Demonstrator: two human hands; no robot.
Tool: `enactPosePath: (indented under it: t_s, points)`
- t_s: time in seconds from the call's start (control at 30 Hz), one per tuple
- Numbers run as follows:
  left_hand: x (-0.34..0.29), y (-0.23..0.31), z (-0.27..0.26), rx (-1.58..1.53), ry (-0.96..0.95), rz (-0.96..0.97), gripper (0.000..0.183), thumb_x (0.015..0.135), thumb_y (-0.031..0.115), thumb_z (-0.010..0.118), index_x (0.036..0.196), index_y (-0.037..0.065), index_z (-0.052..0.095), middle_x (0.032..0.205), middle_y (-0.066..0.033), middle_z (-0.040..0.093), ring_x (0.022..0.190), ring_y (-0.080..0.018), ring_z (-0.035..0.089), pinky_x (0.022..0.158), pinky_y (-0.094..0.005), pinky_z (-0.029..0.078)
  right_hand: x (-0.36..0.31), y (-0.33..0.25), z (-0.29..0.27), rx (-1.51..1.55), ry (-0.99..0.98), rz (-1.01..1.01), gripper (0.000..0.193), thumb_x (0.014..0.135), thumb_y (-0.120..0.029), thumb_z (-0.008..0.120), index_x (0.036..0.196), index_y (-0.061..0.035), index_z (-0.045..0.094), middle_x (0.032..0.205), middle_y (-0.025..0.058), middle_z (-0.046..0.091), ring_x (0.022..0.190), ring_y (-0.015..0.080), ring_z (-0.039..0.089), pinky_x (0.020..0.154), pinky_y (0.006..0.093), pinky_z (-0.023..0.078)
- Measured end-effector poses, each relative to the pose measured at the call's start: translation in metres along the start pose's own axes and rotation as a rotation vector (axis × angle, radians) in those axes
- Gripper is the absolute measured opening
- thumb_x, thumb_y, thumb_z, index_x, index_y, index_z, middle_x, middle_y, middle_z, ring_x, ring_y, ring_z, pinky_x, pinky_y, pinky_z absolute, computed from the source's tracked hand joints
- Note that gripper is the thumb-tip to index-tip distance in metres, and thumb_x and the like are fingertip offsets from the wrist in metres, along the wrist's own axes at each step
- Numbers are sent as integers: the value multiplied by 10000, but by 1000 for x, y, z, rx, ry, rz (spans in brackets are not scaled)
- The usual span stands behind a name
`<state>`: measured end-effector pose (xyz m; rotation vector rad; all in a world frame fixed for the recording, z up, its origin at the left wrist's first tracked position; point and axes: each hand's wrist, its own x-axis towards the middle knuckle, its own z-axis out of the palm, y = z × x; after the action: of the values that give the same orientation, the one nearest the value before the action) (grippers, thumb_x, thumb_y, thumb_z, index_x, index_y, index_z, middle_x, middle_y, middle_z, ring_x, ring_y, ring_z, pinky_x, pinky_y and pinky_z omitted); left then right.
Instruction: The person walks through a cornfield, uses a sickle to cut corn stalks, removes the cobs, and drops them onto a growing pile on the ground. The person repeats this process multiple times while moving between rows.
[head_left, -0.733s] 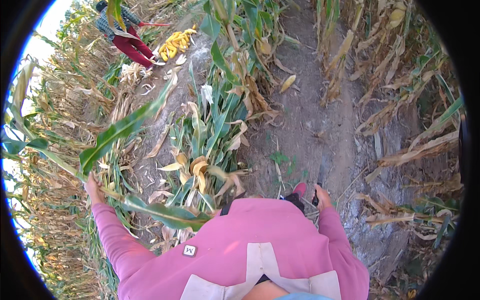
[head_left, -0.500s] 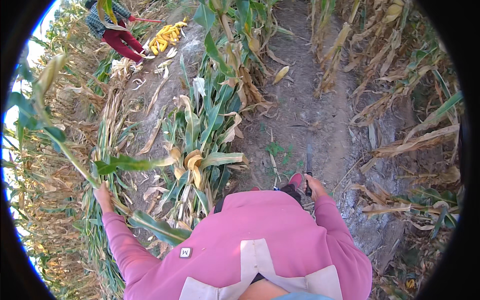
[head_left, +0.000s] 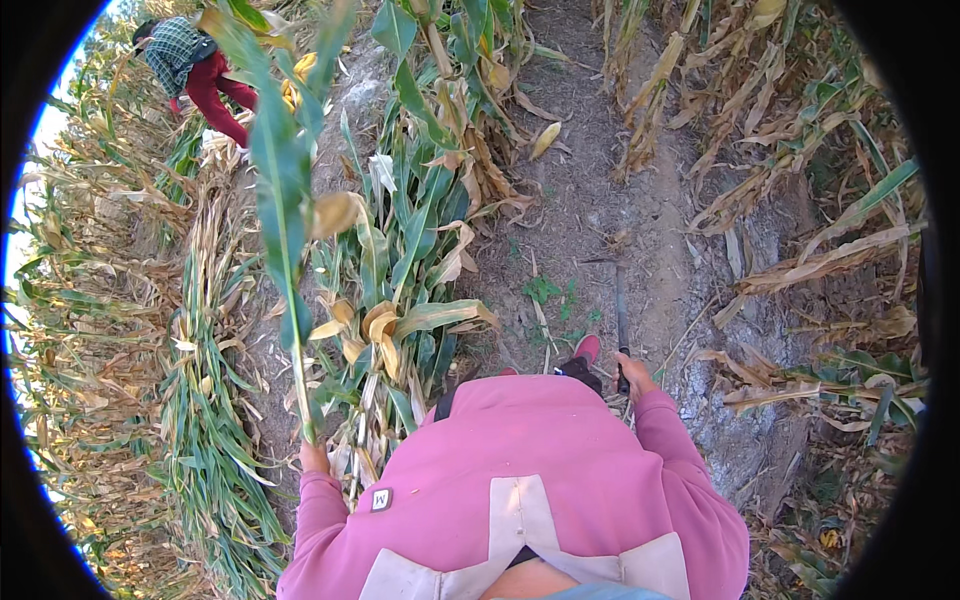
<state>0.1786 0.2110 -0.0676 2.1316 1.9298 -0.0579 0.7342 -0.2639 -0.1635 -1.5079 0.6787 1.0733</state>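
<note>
Cornstalk (leafy) in left hand

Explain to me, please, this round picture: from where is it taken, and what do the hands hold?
There is no machine here, only a person with bare hands. A wide camera on the person's head looks down, so the pink top fills the lower part, and the lens makes the picture round. The left hand holds a green leafy stalk. The right hand holds a long, thin tool by its black handle. On the bare soil lie a heap of stalks and a loose ear. At the upper left is another person.
</note>
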Motion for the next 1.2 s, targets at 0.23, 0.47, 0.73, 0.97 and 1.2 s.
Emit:
enactPosePath:
  t_s: [0.23,0.47,0.73,0.97,1.2]
  points:
    - [19,-88,-22,94,-266,-360,500,706,290,732,1073,-3,562,930,-212,644,912,-340,621,773,-404,484,19,45,-37,27,119,-93,367,857,-353,580,731,-10,553,555,117,535,468,258,527,458,383,429]
    - [106,47,4,-643,-285,-10,358,755,272,676,895,-55,638,749,-140,657,689,-227,626,619,-355,493,23,73,-42,69,197,-35,333,856,-303,580,855,28,542,591,118,533,477,250,532,445,377,432]
    - [41,296,0,-393,-742,900,364,849,234,635,1107,-9,553,893,-99,635,765,-175,591,697,-304,476,-7,104,-49,149,199,-30,276,849,-239,587,841,33,536,580,119,531,446,249,524,415,387,447]
    - [50,415,-64,-473,-286,909,493,787,249,688,1168,-20,531,1128,-194,580,1031,-283,566,903,-361,440,-91,113,-59,-290,170,-324,304,800,-249,621,777,45,548,571,107,539,475,223,545,441,356,439]
    - [50,558,-178,-629,401,907,669,748,297,721,1266,-7,425,1231,-217,482,1156,-342,451,995,-402,355,-112,77,-56,-200,308,-351,407,803,-377,603,626,-18,524,554,66,531,483,161,516,447,324,385]
